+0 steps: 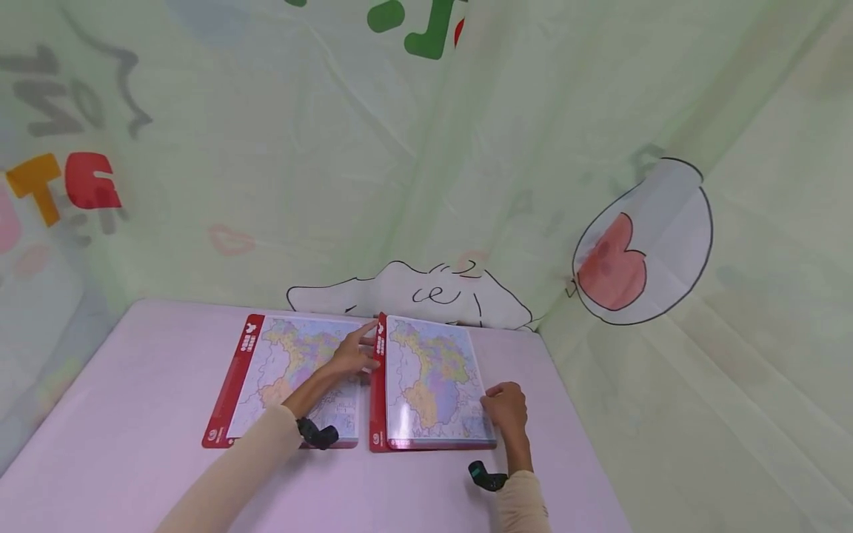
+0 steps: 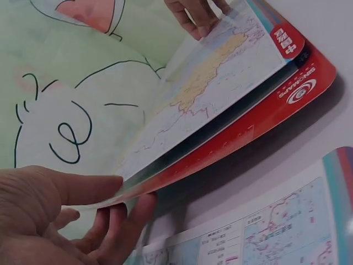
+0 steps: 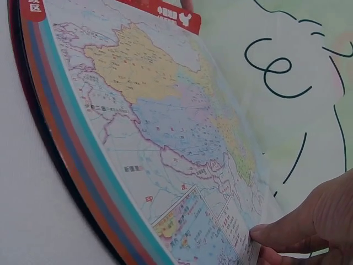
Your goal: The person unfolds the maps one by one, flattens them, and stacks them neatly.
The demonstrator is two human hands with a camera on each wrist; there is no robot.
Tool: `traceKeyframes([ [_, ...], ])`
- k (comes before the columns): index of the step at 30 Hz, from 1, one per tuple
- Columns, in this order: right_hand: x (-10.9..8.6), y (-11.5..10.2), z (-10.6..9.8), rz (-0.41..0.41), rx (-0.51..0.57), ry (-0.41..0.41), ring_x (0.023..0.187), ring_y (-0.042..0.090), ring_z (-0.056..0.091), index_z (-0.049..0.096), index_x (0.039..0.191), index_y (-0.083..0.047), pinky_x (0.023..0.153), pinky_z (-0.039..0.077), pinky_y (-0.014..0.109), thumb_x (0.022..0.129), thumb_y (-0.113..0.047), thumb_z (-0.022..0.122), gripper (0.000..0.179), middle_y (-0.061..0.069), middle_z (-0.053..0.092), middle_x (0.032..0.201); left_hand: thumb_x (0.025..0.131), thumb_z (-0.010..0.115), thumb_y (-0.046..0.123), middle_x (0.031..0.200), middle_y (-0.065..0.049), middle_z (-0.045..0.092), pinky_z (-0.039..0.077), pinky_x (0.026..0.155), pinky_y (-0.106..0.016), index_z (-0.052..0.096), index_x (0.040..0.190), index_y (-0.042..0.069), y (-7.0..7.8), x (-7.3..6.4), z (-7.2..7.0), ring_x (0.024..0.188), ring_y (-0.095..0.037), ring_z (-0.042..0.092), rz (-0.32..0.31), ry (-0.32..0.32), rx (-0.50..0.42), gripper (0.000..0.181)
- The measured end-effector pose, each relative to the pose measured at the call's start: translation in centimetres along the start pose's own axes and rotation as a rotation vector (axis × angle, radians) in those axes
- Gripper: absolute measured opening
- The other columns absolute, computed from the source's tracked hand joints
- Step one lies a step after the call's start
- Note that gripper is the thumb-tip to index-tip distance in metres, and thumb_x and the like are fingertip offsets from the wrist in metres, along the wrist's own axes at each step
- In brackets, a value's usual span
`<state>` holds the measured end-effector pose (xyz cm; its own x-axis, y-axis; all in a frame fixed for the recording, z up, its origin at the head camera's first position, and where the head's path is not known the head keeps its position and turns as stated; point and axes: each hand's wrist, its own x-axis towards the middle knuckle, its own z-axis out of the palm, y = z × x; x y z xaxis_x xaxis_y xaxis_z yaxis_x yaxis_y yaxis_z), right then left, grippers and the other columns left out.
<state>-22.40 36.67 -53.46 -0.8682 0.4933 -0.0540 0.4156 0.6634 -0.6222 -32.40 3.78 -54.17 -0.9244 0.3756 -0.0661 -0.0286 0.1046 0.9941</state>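
A glossy map sheet (image 1: 433, 377) with a coloured map and striped lower edge lies over a red-bordered sheet (image 1: 378, 407), slightly offset. Between the layers a dark gap shows in the left wrist view. My left hand (image 1: 353, 355) pinches the sheets' far left edge, thumb (image 2: 91, 189) on top and fingers beneath. On the opposite side my right hand (image 1: 506, 406) pinches the map's right edge, its thumb (image 3: 281, 232) near the corner by the inset. The sheets look tilted and bowed in the right wrist view. A second red-bordered map (image 1: 276, 348) lies left, partly hidden under my left forearm.
Both maps are on a pale pinkish table (image 1: 146, 385). Behind it and to the right hang light green cloth walls (image 1: 333, 185) with printed cartoon drawings and letters. A dark wrist camera (image 1: 318, 434) is strapped to the left wrist, another (image 1: 486, 477) to the right.
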Motion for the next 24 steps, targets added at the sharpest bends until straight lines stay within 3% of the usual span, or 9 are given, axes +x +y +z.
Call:
traceKeyframes([
  [5,-0.5,-0.3,-0.7,0.059,0.041,-0.027,0.084,0.033,0.063,0.072,0.107,0.006,0.065,0.047,0.033,0.095,-0.008,0.073,0.019,0.024,0.07,0.103,0.077,0.064,-0.025,0.155,-0.033,0.049,0.064,0.061,-0.036,0.027,0.174,0.012,0.0,-0.8,0.5,0.121,-0.044,0.068,0.005,-0.011,-0.043,0.111],
  [10,-0.2,-0.4,-0.5,0.062,0.113,-0.033,0.08,0.027,0.062,0.075,0.107,0.007,0.062,0.046,0.028,0.091,-0.005,0.077,0.02,0.021,0.073,0.099,0.078,0.062,-0.025,0.156,-0.03,0.05,0.063,0.061,-0.035,0.031,0.172,0.012,-1.1,-1.1,0.2,0.123,-0.043,0.067,0.033,0.043,-0.049,0.106],
  [16,0.0,-0.7,0.0,0.058,0.229,-0.093,0.079,0.023,0.063,0.075,0.111,0.008,0.062,0.049,0.025,0.094,-0.003,0.077,0.021,0.018,0.073,0.097,0.082,0.062,-0.024,0.157,-0.028,0.05,0.063,0.059,-0.034,0.033,0.172,0.012,-2.2,-1.2,-1.1,0.111,-0.034,0.067,0.042,0.067,-0.047,0.101],
  [24,0.2,-1.9,0.8,0.034,0.295,-0.183,0.089,0.027,0.069,0.074,0.119,0.008,0.073,0.06,0.03,0.1,-0.007,0.075,0.024,0.024,0.074,0.113,0.087,0.06,-0.023,0.16,-0.03,0.045,0.065,0.065,-0.034,0.029,0.173,0.008,-1.3,-2.3,-4.0,0.113,-0.033,0.068,0.037,0.048,-0.068,0.097],
])
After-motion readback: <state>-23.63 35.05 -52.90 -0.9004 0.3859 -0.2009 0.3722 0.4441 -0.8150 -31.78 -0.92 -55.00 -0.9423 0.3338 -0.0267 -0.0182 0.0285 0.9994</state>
